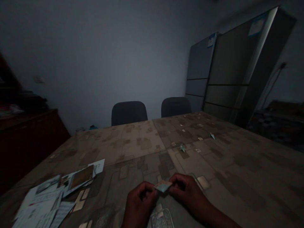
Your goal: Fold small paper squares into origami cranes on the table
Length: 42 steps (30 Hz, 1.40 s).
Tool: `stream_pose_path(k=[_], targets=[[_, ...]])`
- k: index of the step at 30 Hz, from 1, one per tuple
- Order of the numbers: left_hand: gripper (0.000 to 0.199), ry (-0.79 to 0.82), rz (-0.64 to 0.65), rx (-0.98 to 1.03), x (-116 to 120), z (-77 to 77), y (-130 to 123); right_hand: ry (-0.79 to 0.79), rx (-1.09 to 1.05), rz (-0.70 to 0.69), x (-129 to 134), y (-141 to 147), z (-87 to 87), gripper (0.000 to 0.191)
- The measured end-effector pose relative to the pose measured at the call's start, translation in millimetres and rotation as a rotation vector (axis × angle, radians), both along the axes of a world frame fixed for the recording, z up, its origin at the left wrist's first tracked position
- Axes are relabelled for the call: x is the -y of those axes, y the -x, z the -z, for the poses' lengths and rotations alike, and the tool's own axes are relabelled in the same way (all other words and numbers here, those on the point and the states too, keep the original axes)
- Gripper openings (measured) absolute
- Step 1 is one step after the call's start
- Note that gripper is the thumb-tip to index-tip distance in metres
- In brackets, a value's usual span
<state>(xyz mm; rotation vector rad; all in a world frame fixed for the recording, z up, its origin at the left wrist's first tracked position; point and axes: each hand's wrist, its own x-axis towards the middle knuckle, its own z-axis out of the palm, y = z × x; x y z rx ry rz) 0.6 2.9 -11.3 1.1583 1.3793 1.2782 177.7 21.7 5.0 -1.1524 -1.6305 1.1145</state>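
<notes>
A small folded piece of paper, pale green with a pinkish edge, is held up just over the near part of the table. My left hand pinches its left corner between thumb and forefinger. At the opposite corner, my right hand grips it the same way. Farther off on the table stand two little folded paper shapes: a greenish one near the middle and another to its right. The light is dim, so the fold details are hard to make out.
The table has a patterned brown cover. Loose papers and cards lie in a pile at the near left. Two dark chairs stand beyond the far edge, with refrigerators at the right and a wooden cabinet at the left.
</notes>
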Motion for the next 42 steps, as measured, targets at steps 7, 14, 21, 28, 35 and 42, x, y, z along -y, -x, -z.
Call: stream_pose_path(k=[7,14,21,28,35,42], targets=[[0.018,-0.015,-0.004,-0.037,0,-0.9,0,-0.010,0.031,0.000,2,0,-1.0,0.007],[0.014,-0.048,0.008,-0.028,2,-3.8,-3,-0.046,0.032,-0.015,2,2,2.9,0.005],[0.011,-0.056,0.019,-0.052,4,-7.5,-4,-0.077,0.068,-0.012,5,7,-2.9,0.007],[0.014,-0.023,-0.011,0.034,3,-6.6,-1,-0.041,0.057,-0.009,5,4,-2.1,0.006],[0.015,-0.009,-0.013,0.081,2,-3.3,0,-0.058,0.063,-0.003,6,4,-7.3,0.011],[0.013,-0.011,-0.015,0.050,5,-10.7,-3,-0.093,0.073,-0.005,7,5,-7.6,0.007]])
